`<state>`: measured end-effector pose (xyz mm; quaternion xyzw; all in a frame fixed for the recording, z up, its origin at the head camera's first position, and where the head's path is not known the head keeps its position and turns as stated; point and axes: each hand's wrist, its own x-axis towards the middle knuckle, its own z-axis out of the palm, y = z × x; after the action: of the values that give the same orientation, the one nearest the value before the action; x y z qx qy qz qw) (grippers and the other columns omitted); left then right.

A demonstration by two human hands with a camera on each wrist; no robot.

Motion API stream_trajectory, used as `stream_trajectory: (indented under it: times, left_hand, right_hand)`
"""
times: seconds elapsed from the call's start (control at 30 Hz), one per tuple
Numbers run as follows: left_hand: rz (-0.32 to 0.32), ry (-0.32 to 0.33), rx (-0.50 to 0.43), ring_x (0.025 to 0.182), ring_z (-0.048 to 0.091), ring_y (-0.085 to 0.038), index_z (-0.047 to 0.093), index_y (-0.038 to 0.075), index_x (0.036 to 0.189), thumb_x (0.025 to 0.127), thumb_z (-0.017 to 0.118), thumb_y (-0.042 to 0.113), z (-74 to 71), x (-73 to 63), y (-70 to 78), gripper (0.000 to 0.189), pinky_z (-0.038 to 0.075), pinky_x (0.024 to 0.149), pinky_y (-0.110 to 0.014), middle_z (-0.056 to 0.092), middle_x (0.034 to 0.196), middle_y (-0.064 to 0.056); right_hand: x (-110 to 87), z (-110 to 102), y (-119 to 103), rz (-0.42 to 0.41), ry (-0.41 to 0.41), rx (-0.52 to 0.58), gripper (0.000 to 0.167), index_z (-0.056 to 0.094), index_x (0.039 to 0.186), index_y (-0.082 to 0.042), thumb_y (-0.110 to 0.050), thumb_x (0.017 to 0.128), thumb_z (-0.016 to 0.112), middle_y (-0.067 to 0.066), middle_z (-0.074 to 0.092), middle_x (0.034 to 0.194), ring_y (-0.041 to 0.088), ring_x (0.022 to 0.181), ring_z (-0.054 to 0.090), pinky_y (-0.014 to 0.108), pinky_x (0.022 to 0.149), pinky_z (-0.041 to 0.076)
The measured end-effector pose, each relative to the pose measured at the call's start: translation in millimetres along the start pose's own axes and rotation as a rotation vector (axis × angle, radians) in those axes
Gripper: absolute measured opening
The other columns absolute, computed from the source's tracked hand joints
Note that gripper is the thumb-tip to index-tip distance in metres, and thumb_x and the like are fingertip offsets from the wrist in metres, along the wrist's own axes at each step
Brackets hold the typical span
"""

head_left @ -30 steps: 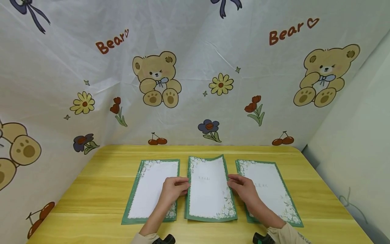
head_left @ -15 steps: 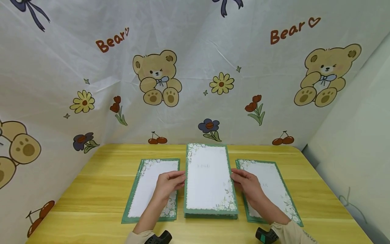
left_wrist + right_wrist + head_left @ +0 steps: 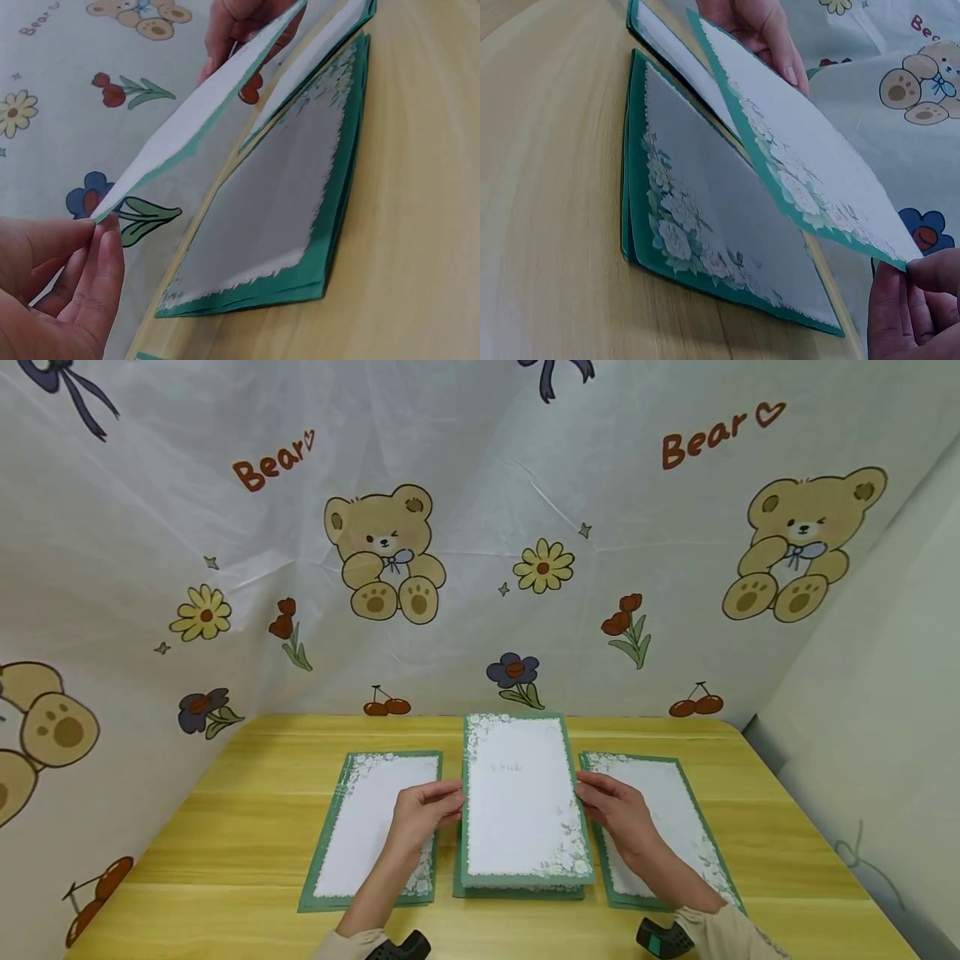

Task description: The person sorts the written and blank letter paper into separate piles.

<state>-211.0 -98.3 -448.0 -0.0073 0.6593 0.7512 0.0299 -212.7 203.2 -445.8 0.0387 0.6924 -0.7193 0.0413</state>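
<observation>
A green-bordered sheet of paper (image 3: 521, 810) with a white flowered middle and faint handwriting is held up at the centre. My left hand (image 3: 422, 818) pinches its left edge between thumb and fingers. On the opposite edge my right hand (image 3: 621, 818) pinches it the same way. In both wrist views the sheet hangs in the air, slightly bowed. Below it lies a middle stack of matching sheets (image 3: 277, 195) on the table, mostly covered by the raised sheet in the head view. The stack's flowered corner (image 3: 679, 225) shows in the right wrist view.
A left stack of the same paper (image 3: 367, 835) lies beside my left hand, and a right stack (image 3: 693, 852) is partly under my right forearm. The wooden table (image 3: 247, 827) ends at a bear-print cloth (image 3: 472, 668) behind.
The central sheet has been lifted off the middle stack and raised, with both hands going up and slightly apart. In the last half second it has shifted a little to the right.
</observation>
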Motion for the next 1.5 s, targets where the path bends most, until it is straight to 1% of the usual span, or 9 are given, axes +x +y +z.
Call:
stream_trajectory:
  times: [0.33, 0.5, 0.8, 0.87, 1.0, 1.07, 1.2, 1.37, 1.5]
  left_hand:
    - [0.030, -0.071, 0.020, 0.073, 0.069, -0.015, 0.068, -0.013, 0.113, 0.091, 0.070, 0.000, 35.7, 7.3, -13.3, 0.026, 0.059, 0.073, -0.034, 0.071, 0.094, -0.015]
    - [0.015, -0.083, 0.009, 0.073, 0.069, -0.014, 0.069, -0.013, 0.111, 0.090, 0.071, -0.001, 55.1, 12.3, -18.4, 0.025, 0.059, 0.073, -0.034, 0.071, 0.093, -0.016]
    - [-0.008, -0.128, -0.016, 0.073, 0.069, -0.016, 0.071, -0.010, 0.109, 0.089, 0.072, -0.001, 101.2, 23.5, -23.2, 0.022, 0.060, 0.071, -0.033, 0.071, 0.091, -0.016]
    - [-0.009, -0.144, -0.028, 0.073, 0.069, -0.016, 0.071, -0.010, 0.108, 0.088, 0.072, -0.001, 111.3, 25.0, -24.7, 0.022, 0.060, 0.072, -0.034, 0.071, 0.091, -0.015]
    - [-0.005, -0.186, -0.038, 0.075, 0.069, -0.018, 0.071, -0.010, 0.110, 0.089, 0.071, -0.002, 129.5, 24.9, -27.5, 0.023, 0.060, 0.073, -0.036, 0.071, 0.090, -0.013]
    - [-0.005, -0.205, -0.033, 0.077, 0.070, -0.021, 0.070, -0.010, 0.111, 0.088, 0.071, -0.002, 135.5, 24.1, -29.1, 0.024, 0.060, 0.074, -0.037, 0.071, 0.091, -0.013]
    - [-0.014, -0.253, 0.013, 0.083, 0.071, -0.026, 0.068, -0.009, 0.117, 0.088, 0.072, 0.001, 144.3, 22.1, -31.1, 0.031, 0.059, 0.075, -0.038, 0.069, 0.095, -0.010]
    - [-0.021, -0.320, 0.087, 0.084, 0.071, -0.025, 0.064, -0.009, 0.124, 0.088, 0.074, 0.008, 149.5, 21.9, -34.9, 0.041, 0.059, 0.077, -0.036, 0.067, 0.097, -0.006]
    - [-0.026, -0.372, 0.157, 0.078, 0.067, -0.020, 0.061, -0.007, 0.129, 0.089, 0.075, 0.013, 151.7, 20.9, -35.0, 0.048, 0.057, 0.074, -0.034, 0.067, 0.097, -0.003]
  right_hand:
    - [-11.1, -33.6, 2.4, 0.008, 0.085, -0.046, 0.048, 0.053, 0.137, 0.007, -0.016, 0.098, 0.066, 0.005, 0.065, 0.115, 0.010, 0.096, 0.064, 0.023, 0.083, 0.054]
    - [-16.1, -51.7, 4.0, 0.005, 0.111, -0.046, 0.050, 0.053, 0.137, 0.007, -0.018, 0.097, 0.067, 0.001, 0.066, 0.111, 0.009, 0.094, 0.064, 0.023, 0.083, 0.054]
    - [-25.6, -96.0, 4.2, -0.058, 0.160, -0.089, 0.047, 0.054, 0.136, 0.009, -0.019, 0.099, 0.064, -0.008, 0.066, 0.104, 0.004, 0.093, 0.065, 0.021, 0.082, 0.054]
    - [-28.4, -105.5, 3.0, -0.053, 0.174, -0.099, 0.046, 0.056, 0.135, 0.006, -0.020, 0.099, 0.065, -0.010, 0.066, 0.103, 0.003, 0.092, 0.064, 0.020, 0.081, 0.054]
    - [-35.5, -122.1, -0.1, -0.006, 0.199, -0.127, 0.042, 0.060, 0.133, -0.001, -0.023, 0.098, 0.066, -0.013, 0.065, 0.101, 0.002, 0.091, 0.064, 0.020, 0.080, 0.053]
    - [-37.1, -127.2, -0.5, 0.010, 0.202, -0.151, 0.044, 0.059, 0.134, 0.000, -0.023, 0.098, 0.066, -0.014, 0.065, 0.101, 0.002, 0.091, 0.063, 0.019, 0.080, 0.053]
    - [-37.2, -135.9, -0.3, 0.007, 0.212, -0.199, 0.051, 0.054, 0.136, 0.008, -0.024, 0.099, 0.065, -0.015, 0.064, 0.101, 0.001, 0.090, 0.063, 0.018, 0.079, 0.053]
    - [-34.7, -144.5, 1.6, 0.016, 0.218, -0.216, 0.053, 0.052, 0.136, 0.011, -0.024, 0.098, 0.065, -0.015, 0.064, 0.100, 0.001, 0.088, 0.063, 0.019, 0.078, 0.053]
    - [-34.8, -147.9, 2.8, 0.003, 0.221, -0.230, 0.053, 0.051, 0.136, 0.013, -0.023, 0.099, 0.064, -0.013, 0.064, 0.100, 0.000, 0.087, 0.063, 0.019, 0.077, 0.054]
